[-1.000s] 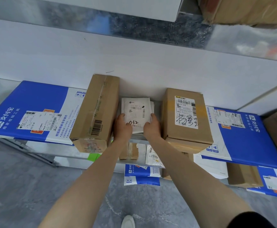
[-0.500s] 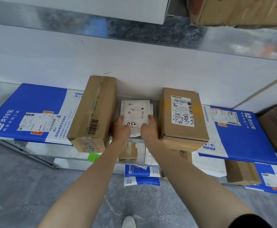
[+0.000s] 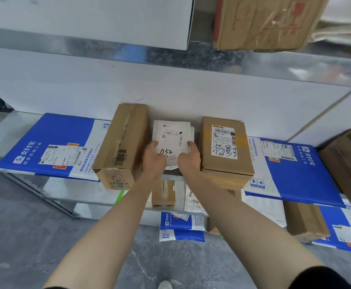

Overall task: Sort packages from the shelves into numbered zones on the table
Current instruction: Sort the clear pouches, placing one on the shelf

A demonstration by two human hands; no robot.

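Observation:
A small white package (image 3: 171, 135) with a label and handwritten "032" lies on the middle shelf, between two brown boxes. My left hand (image 3: 153, 160) grips its lower left edge and my right hand (image 3: 189, 158) grips its lower right edge, thumbs on top. To its left stands a long brown box (image 3: 122, 144) with a barcode. A squarer brown box (image 3: 225, 149) with a white label sits to its right. The package's lower edge is hidden by my hands.
Blue and white mailers lie at the shelf's left (image 3: 51, 147) and right (image 3: 291, 170). Another brown box (image 3: 350, 163) sits far right. The lower shelf holds a small box (image 3: 163, 192), mailers and more boxes. Above are a white box (image 3: 107, 19) and a taped brown carton (image 3: 262, 21).
Both hands have stayed on the white package with almost the same grip; the view has tilted up slightly, showing more of the upper shelf.

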